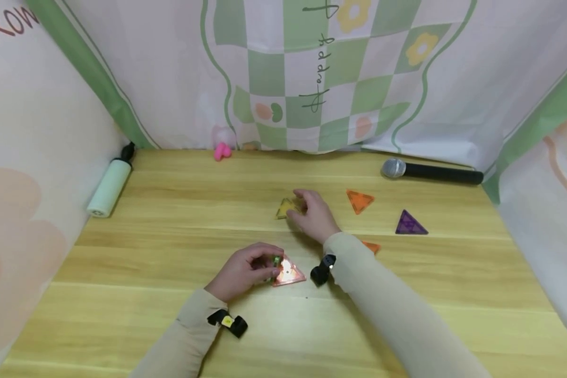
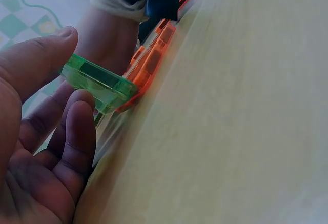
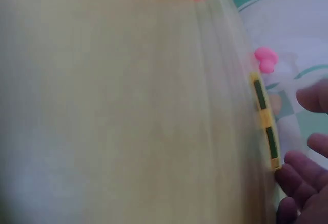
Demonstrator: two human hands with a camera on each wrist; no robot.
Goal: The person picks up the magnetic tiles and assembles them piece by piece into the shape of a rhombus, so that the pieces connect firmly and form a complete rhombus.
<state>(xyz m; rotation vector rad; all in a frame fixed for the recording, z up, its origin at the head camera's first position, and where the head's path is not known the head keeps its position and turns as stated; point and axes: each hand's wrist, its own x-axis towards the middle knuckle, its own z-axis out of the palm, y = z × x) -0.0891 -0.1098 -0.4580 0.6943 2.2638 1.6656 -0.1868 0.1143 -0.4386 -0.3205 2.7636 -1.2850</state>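
Note:
My left hand (image 1: 245, 268) pinches a green translucent magnetic tile (image 2: 100, 80) between thumb and fingers. The tile stands tilted at the edge of a red-orange triangular magnetic tile (image 1: 293, 275), which lies on the table and shines with glare. In the left wrist view the two tiles meet at the green one's lower end. Farther back, my right hand (image 1: 314, 216) reaches over a yellow triangular magnetic tile (image 1: 284, 209) lying flat. The right wrist view shows fingertips (image 3: 287, 175) at one end of the yellow tile's edge, with the thumb held apart from it.
To the right lie two orange triangles (image 1: 360, 201), one partly behind the right sleeve, and a purple triangle (image 1: 410, 224). A microphone (image 1: 434, 172) rests at the back right, a pink object (image 1: 222, 151) at the back, and a pale green pump (image 1: 109, 186) at the left. Curtains surround the table.

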